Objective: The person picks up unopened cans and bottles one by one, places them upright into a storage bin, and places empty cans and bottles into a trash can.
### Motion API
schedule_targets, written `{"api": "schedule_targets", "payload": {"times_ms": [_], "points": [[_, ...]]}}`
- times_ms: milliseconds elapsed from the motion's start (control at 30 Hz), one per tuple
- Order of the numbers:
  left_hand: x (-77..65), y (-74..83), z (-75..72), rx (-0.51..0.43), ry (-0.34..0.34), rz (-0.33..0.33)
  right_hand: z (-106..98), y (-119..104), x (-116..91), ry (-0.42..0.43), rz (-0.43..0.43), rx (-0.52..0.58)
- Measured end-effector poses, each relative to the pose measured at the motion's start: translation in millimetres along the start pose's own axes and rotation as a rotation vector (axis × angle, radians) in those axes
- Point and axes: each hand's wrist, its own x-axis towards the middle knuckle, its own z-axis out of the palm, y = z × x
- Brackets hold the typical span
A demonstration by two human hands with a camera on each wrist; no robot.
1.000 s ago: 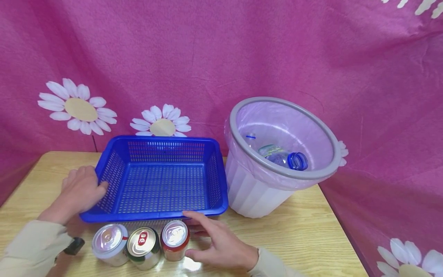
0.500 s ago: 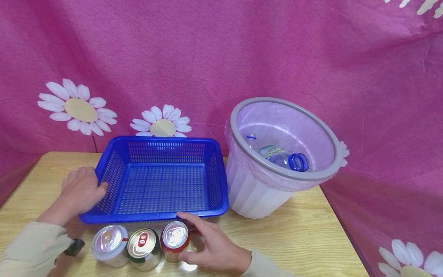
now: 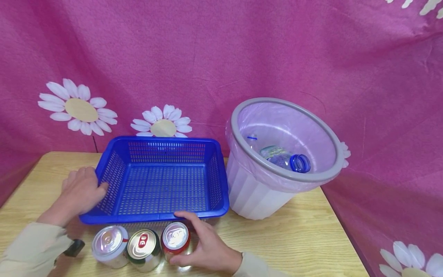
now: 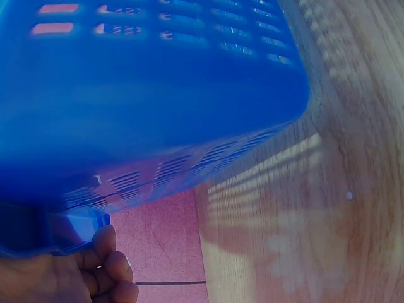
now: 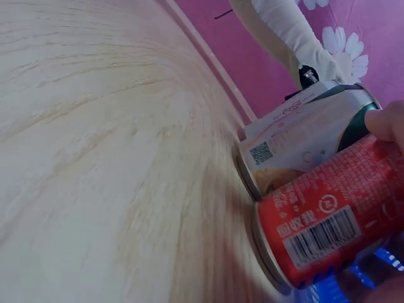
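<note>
Right hand has slid leftward over the last second, closing in on the red can, which has not left the table. It now curves round that can, thumb against the near side below the lid, forefinger past the far side with its tip over the front rim of the basket; how firmly it presses, cannot tell. Left hand grips the basket by its left rim, same as earlier. Left of the red can, farther from the right thumb: green can, then white can, all upright in a row. Beyond the right hand and off to its right: bin, bottles inside. Handling, my guess: thin metal wall, stiff under a light hold, apt to dent under a hard squeeze; smooth printed side, slippery if damp. Weight depends on contents, not visible; light if drained. Best hold looks like thumb and fingers opposed across the barrel, about mid-height, clear of the tapered shoulder. Basket probably light, stiff plastic; rim the natural hold.
</note>
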Motion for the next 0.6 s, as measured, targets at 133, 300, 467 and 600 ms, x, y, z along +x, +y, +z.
{"api": "schedule_targets", "payload": {"times_ms": [133,300,467,600], "points": [[-0.3,-0.2,-0.1,0.004,0.007,0.002,6,2,3,0.016,0.009,0.064],[-0.8,-0.3,-0.4,0.003,-0.007,-0.004,12,5,5,0.023,-0.026,0.096],[-0.5,-0.1,-0.5,0.002,-0.018,-0.011,19,8,8,0.046,-0.096,0.085],[-0.4,0.0,-0.9,0.002,-0.017,-0.01,24,10,9,0.06,-0.076,0.171]]}}
